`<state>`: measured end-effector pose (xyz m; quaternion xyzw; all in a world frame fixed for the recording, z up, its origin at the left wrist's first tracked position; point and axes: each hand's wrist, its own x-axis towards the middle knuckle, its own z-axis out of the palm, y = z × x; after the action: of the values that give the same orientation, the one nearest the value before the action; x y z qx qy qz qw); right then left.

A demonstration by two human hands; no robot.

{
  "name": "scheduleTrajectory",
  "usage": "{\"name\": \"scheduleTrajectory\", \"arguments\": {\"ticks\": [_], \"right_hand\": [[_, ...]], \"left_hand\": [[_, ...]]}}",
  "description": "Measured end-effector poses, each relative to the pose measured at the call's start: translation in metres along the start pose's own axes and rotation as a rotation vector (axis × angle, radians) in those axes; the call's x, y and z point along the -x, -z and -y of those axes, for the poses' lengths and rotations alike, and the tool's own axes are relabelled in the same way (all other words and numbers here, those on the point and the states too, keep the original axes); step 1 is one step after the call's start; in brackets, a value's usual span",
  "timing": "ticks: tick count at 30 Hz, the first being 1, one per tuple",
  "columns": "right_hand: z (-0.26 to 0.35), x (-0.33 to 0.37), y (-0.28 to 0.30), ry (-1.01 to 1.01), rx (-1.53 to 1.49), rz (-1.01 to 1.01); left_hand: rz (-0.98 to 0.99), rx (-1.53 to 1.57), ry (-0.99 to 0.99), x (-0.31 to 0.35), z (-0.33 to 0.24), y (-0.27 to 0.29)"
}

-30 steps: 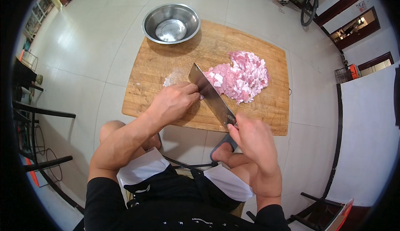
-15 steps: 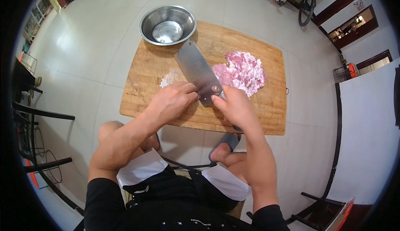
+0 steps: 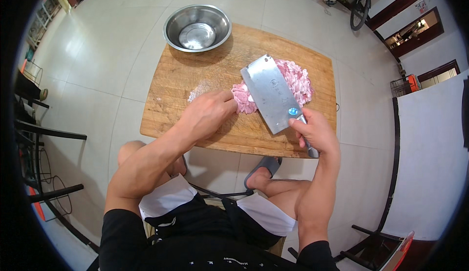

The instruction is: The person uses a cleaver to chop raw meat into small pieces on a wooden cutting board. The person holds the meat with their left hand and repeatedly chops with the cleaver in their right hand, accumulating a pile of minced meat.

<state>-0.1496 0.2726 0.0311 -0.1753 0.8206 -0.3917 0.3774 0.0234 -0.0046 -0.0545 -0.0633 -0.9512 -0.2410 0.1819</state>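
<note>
The sliced meat [image 3: 300,83], pink with white fat, lies right of centre on the wooden board [image 3: 176,100], nearer the right edge than the left. Its spread runs from the left hand's fingertips toward the far right corner. The middle of it is covered by the cleaver [image 3: 271,95].

The cleaver presents its broad face upward over the meat; contact with the slices cannot be determined. Its long axis runs from the near right corner, where the handle overhangs the near edge, obliquely toward the far edge. The long side facing the left hand is judged to be the cutting edge.

Hands: the right hand [image 3: 320,131] is closed around the handle, thumb near the blade's heel. The left hand [image 3: 210,112] is bent with fingers curled, touching the left end of the meat; whether it grips a piece cannot be told. The left hand is the nearer to the meat, which lies to its right and away from the body.

Surroundings: pale residue [image 3: 201,89] lies just beyond the left hand. A steel bowl [image 3: 177,26] stands at the far left corner, overlapping the far edge.
</note>
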Motion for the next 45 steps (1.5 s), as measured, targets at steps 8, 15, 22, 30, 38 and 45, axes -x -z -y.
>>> {"name": "scheduleTrajectory", "arguments": {"ticks": [8, 15, 22, 30, 38, 45], "right_hand": [[-0.005, 0.013, 0.000, 0.064, 0.039, -0.114], [0.000, 0.016, -0.006, 0.097, 0.096, -0.162], [0.003, 0.016, -0.010, 0.118, 0.089, -0.181], [0.005, 0.016, -0.015, 0.138, 0.074, -0.184], [0.009, 0.021, -0.021, 0.174, 0.073, -0.208], [0.021, 0.030, -0.042, 0.258, 0.341, -0.284]], "left_hand": [[-0.057, 0.075, 0.113, -0.013, -0.003, -0.006], [0.038, 0.144, 0.118, -0.020, 0.004, 0.000], [0.066, 0.112, 0.086, -0.030, 0.003, 0.005], [0.034, 0.008, 0.094, -0.015, -0.016, -0.010], [-0.025, -0.014, 0.317, -0.001, -0.013, 0.007], [-0.088, -0.132, 0.328, 0.013, -0.021, 0.025]]}}
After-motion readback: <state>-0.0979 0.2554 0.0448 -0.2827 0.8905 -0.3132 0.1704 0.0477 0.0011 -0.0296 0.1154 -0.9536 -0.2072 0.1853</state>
